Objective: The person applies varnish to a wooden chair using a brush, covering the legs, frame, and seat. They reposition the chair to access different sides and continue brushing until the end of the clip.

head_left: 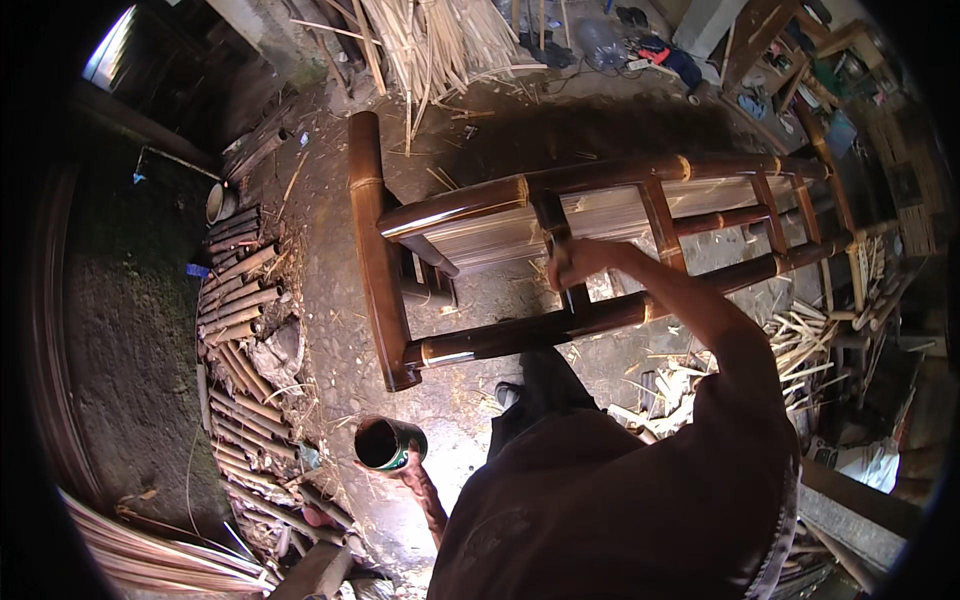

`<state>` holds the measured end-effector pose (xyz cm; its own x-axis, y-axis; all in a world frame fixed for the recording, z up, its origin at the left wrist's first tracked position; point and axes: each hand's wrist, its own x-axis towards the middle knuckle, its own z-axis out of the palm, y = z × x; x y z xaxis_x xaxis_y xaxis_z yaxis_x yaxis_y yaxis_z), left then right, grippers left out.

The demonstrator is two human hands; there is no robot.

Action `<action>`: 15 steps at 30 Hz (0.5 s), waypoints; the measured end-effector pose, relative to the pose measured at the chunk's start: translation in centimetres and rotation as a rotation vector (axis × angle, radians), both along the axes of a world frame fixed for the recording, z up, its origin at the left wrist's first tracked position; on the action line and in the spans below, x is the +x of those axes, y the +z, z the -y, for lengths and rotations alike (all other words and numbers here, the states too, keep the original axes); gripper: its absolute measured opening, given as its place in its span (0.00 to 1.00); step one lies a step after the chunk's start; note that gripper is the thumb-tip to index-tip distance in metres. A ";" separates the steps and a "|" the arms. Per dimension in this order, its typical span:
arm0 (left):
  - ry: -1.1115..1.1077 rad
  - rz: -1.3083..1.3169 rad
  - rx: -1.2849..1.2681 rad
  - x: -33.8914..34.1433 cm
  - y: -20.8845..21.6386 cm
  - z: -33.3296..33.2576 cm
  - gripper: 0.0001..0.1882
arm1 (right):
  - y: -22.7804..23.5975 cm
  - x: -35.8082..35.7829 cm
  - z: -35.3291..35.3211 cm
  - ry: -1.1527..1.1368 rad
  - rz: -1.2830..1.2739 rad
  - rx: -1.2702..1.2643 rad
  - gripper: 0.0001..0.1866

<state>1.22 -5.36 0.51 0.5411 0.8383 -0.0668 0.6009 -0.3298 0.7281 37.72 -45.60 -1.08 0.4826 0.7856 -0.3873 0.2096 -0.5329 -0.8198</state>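
Nearest us, our left hand (408,470) grips a dark green can (388,443), its open mouth tipped outward; we judge its contents could spill onto the dirt floor (340,300) if it tilts further. Beyond, our right hand (572,262) is clenched on something small against an upright of the varnished bamboo frame (470,205). Bamboo poles (235,300) lie farther left.

Workshop interior. Bare earthen floor (340,300), strewn with shavings. At nine o'clock, stacked bamboo poles (238,300); at twelve, a bundle of pale split strips (430,40); at two, wooden shelving (800,50). Daylight enters through an opening (110,45) at eleven o'clock.
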 end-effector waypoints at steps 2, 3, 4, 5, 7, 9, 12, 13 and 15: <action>0.013 0.010 -0.012 -0.7 0.0 -0.1 0.65 | 1.8 5.6 -1.7 -0.163 0.299 0.043 0.08; 0.020 0.017 -0.020 -0.6 -0.1 -0.3 0.65 | 1.3 5.8 -2.4 -0.176 0.411 -0.084 0.08; 0.016 0.021 -0.036 -0.5 -0.5 -0.1 0.66 | 0.4 5.5 -2.6 -0.187 0.526 -0.210 0.08; 0.022 0.044 -0.039 -0.3 -0.7 -0.2 0.66 | 0.4 6.5 -4.2 -0.192 0.672 -0.304 0.08; 0.029 0.086 -0.057 0.8 -1.5 0.4 0.66 | -3.8 4.1 -3.0 0.099 0.847 -0.453 0.08; 0.090 0.110 -0.059 0.9 -1.5 0.3 0.66 | -2.2 5.9 -2.6 0.267 0.585 -0.165 0.07; 0.153 0.102 -0.089 0.5 -2.3 0.2 0.66 | -3.0 3.0 -1.3 -0.293 0.723 -0.069 0.08; 0.164 0.110 -0.105 0.7 -2.7 0.2 0.66 | -5.2 1.3 0.8 -0.255 0.673 0.033 0.06; 0.212 0.101 -0.086 -0.7 -2.8 -0.4 0.66 | -2.3 -2.2 -1.6 0.005 0.254 -0.290 0.05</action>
